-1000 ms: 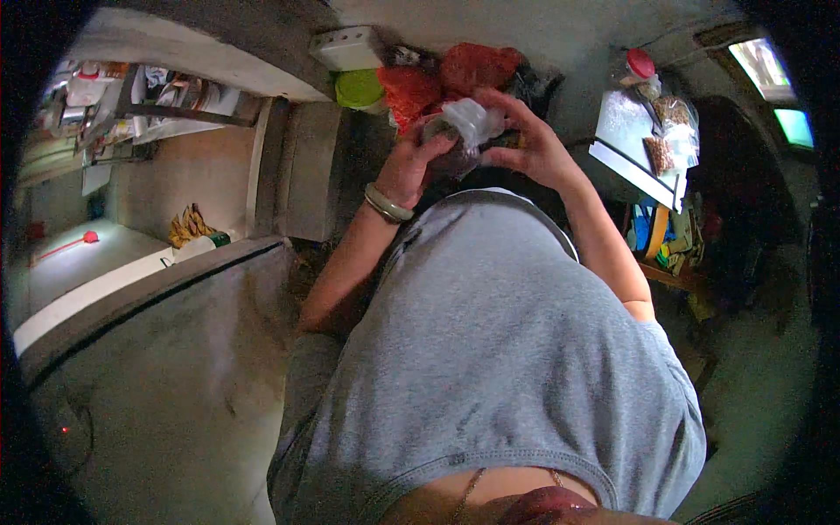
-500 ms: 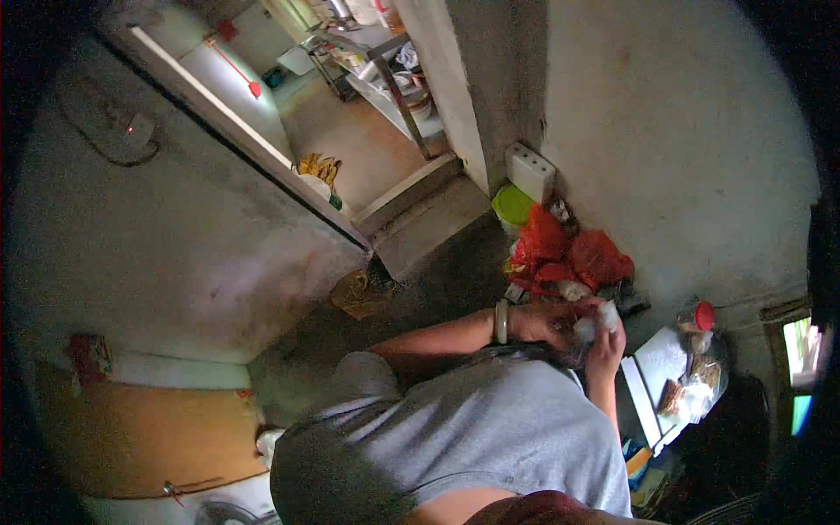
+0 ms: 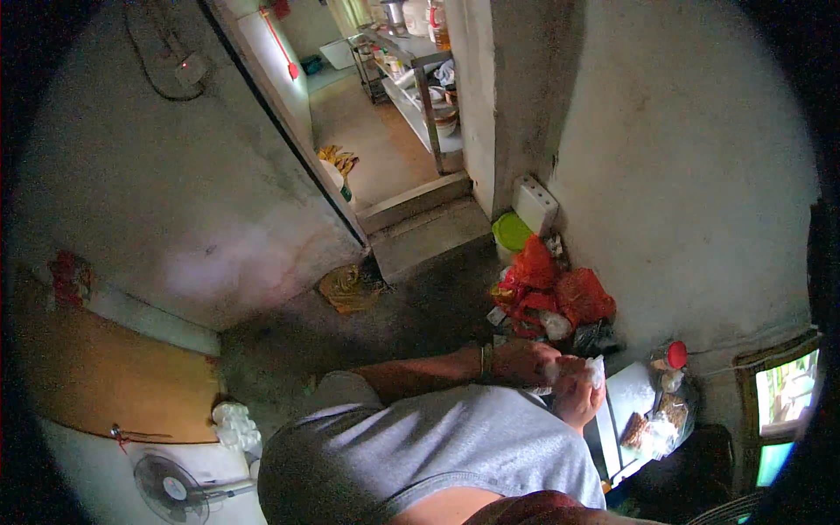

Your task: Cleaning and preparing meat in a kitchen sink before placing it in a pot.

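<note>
1. Bag of crumpled white plastic [image 3: 598, 372] poked from the bare right hand [image 3: 577, 395], which clasped it.
2. Bare left hand [image 3: 522, 360] met the right; its grip could not be told.
3. Bag seemed light, soft, slippery, probably best pinched by its folds.

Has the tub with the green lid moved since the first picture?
No, the green-lidded tub is still beside the white block by the wall; only the camera's view has turned.
</note>
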